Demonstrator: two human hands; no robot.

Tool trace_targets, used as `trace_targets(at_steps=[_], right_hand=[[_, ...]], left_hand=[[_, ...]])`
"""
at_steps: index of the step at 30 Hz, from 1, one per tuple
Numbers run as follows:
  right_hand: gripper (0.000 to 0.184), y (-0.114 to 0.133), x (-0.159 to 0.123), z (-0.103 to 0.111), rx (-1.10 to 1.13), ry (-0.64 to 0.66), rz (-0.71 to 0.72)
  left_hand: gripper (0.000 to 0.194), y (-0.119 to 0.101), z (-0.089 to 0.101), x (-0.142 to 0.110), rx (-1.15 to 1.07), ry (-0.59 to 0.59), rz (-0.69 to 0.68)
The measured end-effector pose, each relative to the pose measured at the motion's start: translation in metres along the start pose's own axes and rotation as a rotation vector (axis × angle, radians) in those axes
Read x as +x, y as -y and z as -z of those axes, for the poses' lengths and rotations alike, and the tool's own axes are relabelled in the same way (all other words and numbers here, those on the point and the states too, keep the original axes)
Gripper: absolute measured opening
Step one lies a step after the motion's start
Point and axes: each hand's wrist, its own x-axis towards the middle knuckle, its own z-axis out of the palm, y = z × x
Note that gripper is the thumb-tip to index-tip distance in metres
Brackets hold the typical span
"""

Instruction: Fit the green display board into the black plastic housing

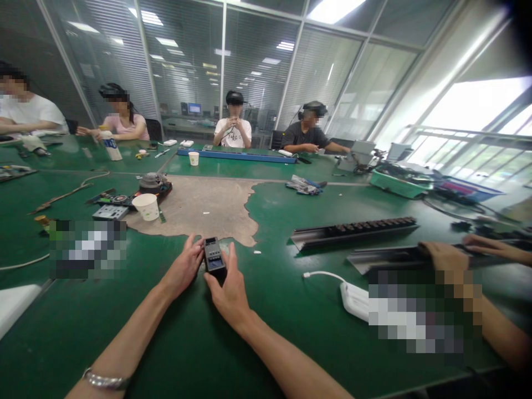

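A small black socket module (214,256) stands on the green table (274,288) just in front of me, at the edge of a worn bare patch (208,208). My left hand (185,269) grips its left side with curled fingers. My right hand (228,288) holds its right side and lower end, thumb up along the edge. A silver bracelet (106,380) circles my left wrist.
A paper cup (147,206) and small parts lie to the left. A long black power strip rail (353,231) lies to the right, with a white strip (353,296) nearer. A co-worker's hands (446,256) hold another rail at right. Several people sit at the far side.
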Motion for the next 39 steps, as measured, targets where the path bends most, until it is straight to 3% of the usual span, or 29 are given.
trace_targets(at_steps=[5, 9, 13, 18, 25, 32, 39], right_hand=[[0.088, 0.013, 0.004, 0.008, 0.093, -0.034, 0.035], [0.085, 0.019, 0.01, 0.023, 0.079, -0.139, 0.025], [0.09, 0.005, 0.016, 0.034, -0.019, -0.228, -0.107], [0.094, -0.018, 0.017, 0.034, -0.171, -0.215, -0.222], [0.098, -0.025, 0.01, 0.03, -0.329, -0.226, -0.138], [0.088, -0.012, 0.016, 0.038, -0.124, -0.281, -0.12], [0.088, 0.017, 0.015, 0.03, 0.055, -0.201, -0.006]], left_hand=[[0.068, -0.004, -0.003, 0.0, 0.034, 0.013, -0.01], [0.068, -0.003, -0.004, 0.0, -0.006, -0.02, -0.003], [0.064, -0.003, -0.009, -0.002, -0.07, -0.078, 0.017], [0.051, -0.007, -0.013, -0.003, -0.16, -0.101, 0.042], [0.05, -0.006, -0.009, -0.002, -0.191, -0.083, 0.06], [0.05, -0.007, -0.013, -0.005, -0.171, -0.083, 0.061], [0.053, -0.007, -0.014, -0.007, -0.173, -0.027, 0.041]])
